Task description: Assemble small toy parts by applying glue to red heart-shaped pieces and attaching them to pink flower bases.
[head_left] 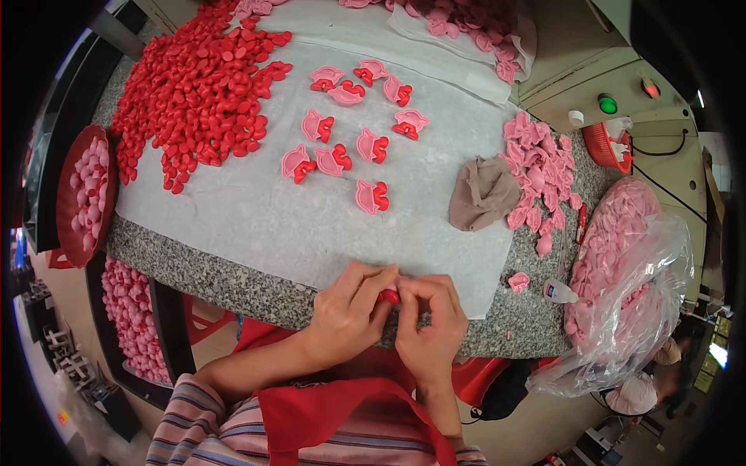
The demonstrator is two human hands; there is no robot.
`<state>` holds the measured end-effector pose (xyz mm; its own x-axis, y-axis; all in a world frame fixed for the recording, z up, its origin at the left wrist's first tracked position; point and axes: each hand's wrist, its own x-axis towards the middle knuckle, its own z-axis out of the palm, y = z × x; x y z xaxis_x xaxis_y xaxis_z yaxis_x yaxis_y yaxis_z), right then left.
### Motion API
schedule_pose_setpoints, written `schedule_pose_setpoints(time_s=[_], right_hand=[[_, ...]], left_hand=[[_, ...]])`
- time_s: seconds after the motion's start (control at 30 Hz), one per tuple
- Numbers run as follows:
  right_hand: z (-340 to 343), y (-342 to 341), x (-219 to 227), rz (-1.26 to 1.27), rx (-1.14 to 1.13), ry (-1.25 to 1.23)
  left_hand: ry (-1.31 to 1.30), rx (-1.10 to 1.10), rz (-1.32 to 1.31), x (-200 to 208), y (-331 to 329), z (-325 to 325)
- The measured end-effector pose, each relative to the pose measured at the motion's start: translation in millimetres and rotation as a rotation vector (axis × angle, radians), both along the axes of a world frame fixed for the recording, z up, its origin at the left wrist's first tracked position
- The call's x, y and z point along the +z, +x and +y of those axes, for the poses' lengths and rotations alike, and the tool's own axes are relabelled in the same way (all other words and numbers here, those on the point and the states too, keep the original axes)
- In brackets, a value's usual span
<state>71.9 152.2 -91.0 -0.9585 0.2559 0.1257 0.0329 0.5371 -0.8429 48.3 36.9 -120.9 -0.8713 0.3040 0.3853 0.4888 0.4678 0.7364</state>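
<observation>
Close together over the table's front edge, my left hand [348, 309] and my right hand [432, 317] are closed with fingertips meeting. Between them shows a small glossy red piece [388, 296], with a bit of pink beside it, partly hidden by the fingers. Farther in, several joined pink-and-red pieces [368, 197] lie spread on white sheeting [256, 217]; each has a pink rimmed part against a red lobed part. To the right of my hands are a single pink piece [518, 281] and a small squeeze bottle [559, 291] lying on its side.
A large heap of red pieces [206, 93] covers the back left. On the right are a crumpled brown cloth [483, 194], loose pink pieces [538, 175] and a plastic bag [622, 311] of pink parts. A red bowl [71, 225] stands left; a red basket [604, 147] sits back right.
</observation>
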Motion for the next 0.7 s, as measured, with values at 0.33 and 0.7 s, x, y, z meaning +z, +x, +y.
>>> schedule_pose_setpoints(time_s=[0.33, 0.7], right_hand=[[22.8, 35.1, 10.0, -0.068, -0.17, -0.281], [30.8, 34.9, -0.6, 0.003, -0.134, -0.583]], left_hand=[[0.024, -0.004, -0.093, 0.1, 0.3, -1.4], [0.302, -0.058, -0.194, 5.1, -2.2, -3.6]])
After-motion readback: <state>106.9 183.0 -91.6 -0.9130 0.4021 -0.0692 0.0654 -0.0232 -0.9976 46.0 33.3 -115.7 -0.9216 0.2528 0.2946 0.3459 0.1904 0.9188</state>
